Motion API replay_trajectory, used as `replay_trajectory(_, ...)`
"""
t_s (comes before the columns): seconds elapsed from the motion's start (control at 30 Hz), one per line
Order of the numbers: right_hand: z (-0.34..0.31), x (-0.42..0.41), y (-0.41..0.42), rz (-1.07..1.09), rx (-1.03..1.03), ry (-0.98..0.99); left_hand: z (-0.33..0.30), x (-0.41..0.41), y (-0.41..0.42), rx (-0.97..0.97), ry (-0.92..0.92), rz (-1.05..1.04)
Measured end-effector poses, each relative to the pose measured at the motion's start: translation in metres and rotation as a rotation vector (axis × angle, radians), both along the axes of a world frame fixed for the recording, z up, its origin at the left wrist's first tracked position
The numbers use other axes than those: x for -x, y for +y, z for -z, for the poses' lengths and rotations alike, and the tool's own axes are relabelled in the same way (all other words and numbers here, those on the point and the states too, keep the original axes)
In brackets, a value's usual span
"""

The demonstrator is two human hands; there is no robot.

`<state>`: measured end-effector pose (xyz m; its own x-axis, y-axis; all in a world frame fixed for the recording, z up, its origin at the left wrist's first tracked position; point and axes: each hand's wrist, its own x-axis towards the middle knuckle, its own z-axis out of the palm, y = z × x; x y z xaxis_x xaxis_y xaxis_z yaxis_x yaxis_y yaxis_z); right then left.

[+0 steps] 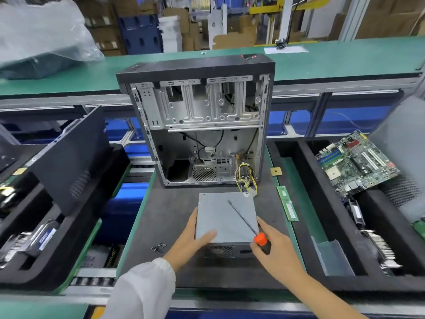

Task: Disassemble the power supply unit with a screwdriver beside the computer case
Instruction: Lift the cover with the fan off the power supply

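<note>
Screws [158, 247] beside unit [226, 218], case [197, 120] behind

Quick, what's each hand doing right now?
Left hand: open, fingers flat on the power supply unit.
Right hand: gripping the screwdriver.

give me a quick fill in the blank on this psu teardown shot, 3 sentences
1. The right hand grips a screwdriver whose handle is black and ____.
2. The left hand rests on the grey power supply unit, which lies in front of the open computer ____.
3. The loose screws lie on the mat to the ____ of the unit.

Missing words: orange; case; left
</note>
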<state>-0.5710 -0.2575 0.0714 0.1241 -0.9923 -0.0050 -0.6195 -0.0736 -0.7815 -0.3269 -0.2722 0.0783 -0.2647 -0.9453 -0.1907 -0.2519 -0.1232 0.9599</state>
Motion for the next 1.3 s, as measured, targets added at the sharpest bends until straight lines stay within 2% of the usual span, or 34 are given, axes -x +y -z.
replay_trajectory(0.07, -0.002, 0.005, -0.004, 0.015, -0.021, -0.044, -0.006, 0.009, -0.005, -0.080, 0.061, -0.127)
replay_trajectory(0.17, -0.006, 0.003, -0.016, 0.212, 0.068, -0.139, -0.007, 0.021, -0.014, -0.138, 0.089, -0.246)
replay_trajectory(0.23, -0.010, -0.006, -0.029, 0.295, 0.021, -0.145, -0.007, 0.024, -0.017, -0.163, 0.084, -0.281)
replay_trajectory(0.37, -0.016, -0.014, -0.045, 0.240, -0.148, -0.078, -0.013, 0.026, -0.017, -0.199, 0.097, -0.324)
replay_trajectory(0.63, -0.049, -0.012, -0.055, 0.201, -0.089, -0.056, -0.046, 0.017, -0.029, -0.231, 0.135, -0.265)
replay_trajectory(0.77, -0.087, -0.015, -0.051, 0.157, 0.018, -0.046, -0.069, 0.006, -0.034, -0.202, 0.168, -0.251)
replay_trajectory(0.9, -0.127, -0.025, -0.050, -0.045, 0.042, -0.135, -0.102, -0.020, -0.050, -0.208, 0.255, -0.318)
replay_trajectory(0.97, -0.133, -0.032, -0.054, -0.139, 0.044, -0.115, -0.117, -0.034, -0.056, -0.241, 0.315, -0.356)
replay_trajectory(1.13, -0.125, -0.059, -0.073, -0.090, 0.384, 0.013, -0.135, -0.069, -0.059, -0.314, 0.383, -0.327)
replay_trajectory(1.23, -0.126, -0.080, -0.083, -0.039, 0.507, 0.035, -0.134, -0.100, -0.055, -0.217, 0.456, -0.240)
replay_trajectory(1.3, -0.126, -0.094, -0.090, -0.026, 0.498, 0.025, -0.132, -0.118, -0.049, -0.137, 0.454, -0.169)
